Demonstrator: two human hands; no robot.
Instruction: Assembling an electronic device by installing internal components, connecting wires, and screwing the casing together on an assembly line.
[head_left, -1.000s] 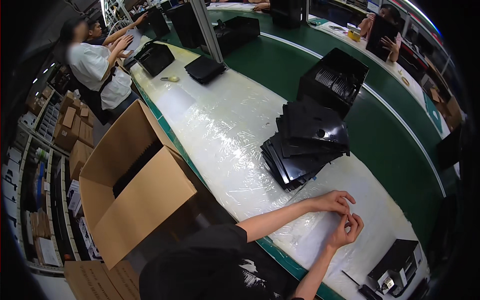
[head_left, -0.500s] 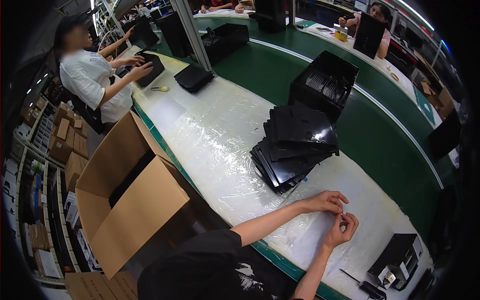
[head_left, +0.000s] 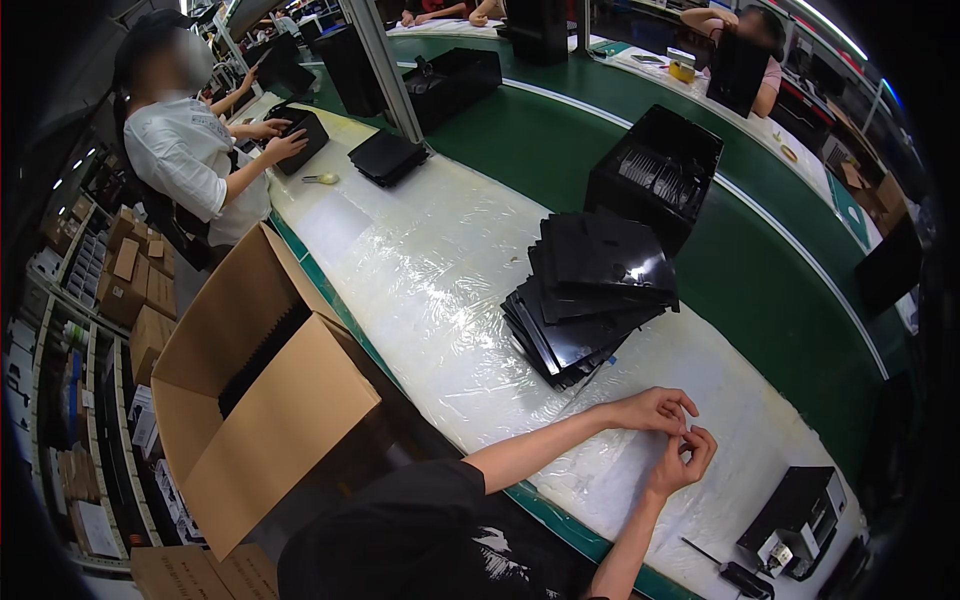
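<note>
My left hand (head_left: 652,409) and my right hand (head_left: 684,461) meet above the wrapped table (head_left: 440,300), fingertips pinched together. Anything between the fingers is too small to make out. Beyond them, a leaning stack of glossy black plastic panels (head_left: 605,262) lies on the table, touched by neither hand. To the right of my right hand rests a black device (head_left: 790,512) with a small pale part at its near end. A screwdriver (head_left: 742,578) with a dark handle lies beside it, near the table's front edge.
An open cardboard box (head_left: 275,430) with black parts inside stands left of me. Behind the table runs a green conveyor (head_left: 520,130) carrying a black slotted housing (head_left: 655,170). A co-worker in white (head_left: 185,150) works at the far left, near a smaller black stack (head_left: 387,157).
My hands stay nearly in place, still pinched together. The slotted housing has shifted slightly right on the conveyor. The left co-worker's hands have lowered onto a black box; a person across raises an arm.
</note>
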